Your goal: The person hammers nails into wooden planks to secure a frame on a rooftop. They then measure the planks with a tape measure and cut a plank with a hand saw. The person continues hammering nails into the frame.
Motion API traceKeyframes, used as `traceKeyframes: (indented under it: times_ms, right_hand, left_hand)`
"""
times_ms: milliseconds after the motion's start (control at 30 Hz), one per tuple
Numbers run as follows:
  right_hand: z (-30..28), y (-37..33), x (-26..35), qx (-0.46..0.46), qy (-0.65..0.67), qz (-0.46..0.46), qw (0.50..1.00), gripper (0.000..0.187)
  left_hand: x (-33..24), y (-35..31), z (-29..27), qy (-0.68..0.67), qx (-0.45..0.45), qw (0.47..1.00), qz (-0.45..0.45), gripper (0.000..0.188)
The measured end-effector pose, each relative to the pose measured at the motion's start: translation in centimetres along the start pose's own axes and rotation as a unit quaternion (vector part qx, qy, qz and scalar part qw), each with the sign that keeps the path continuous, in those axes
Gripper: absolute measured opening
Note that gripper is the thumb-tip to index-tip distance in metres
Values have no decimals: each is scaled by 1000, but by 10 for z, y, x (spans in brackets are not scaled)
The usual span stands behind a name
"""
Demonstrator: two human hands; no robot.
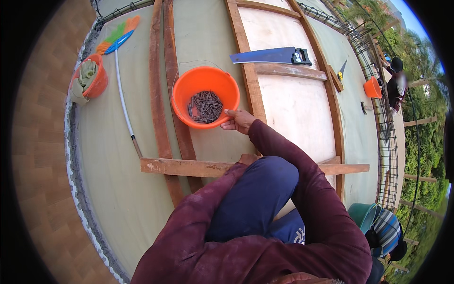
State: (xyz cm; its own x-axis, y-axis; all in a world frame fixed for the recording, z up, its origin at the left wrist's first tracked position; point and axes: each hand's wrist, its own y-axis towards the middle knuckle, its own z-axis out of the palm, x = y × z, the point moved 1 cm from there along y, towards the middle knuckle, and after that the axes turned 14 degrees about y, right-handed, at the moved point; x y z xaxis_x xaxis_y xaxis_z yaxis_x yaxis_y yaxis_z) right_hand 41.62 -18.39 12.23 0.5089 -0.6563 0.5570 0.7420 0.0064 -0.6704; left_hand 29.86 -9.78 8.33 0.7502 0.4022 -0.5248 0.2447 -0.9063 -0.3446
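Maroon shirt [265,260] nearest | right hand [240,121] grasps rim of orange bucket [204,76] with nails [205,106] | bucket is between broom [117,41] and handsaw [267,55] | left hand [248,159] at wooden plank [189,167], partly hidden, its grip I cannot tell

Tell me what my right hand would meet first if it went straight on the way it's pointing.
The orange bucket: your right hand grips its rim, pointing left, so that wall comes first. The nails lie further along, inside, though depth is hard to judge.
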Motion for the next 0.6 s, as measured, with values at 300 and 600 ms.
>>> traceKeyframes:
  times_ms: [300,600]
  right_hand:
    - [-18,77,115,-63,119,-116,984,67]
    - [9,150,138,9,365,-153,918,71]
  left_hand:
    - [2,-5,-6,5,45,999,-16,33]
    - [11,-11,-5,-6,52,999,-16,33]
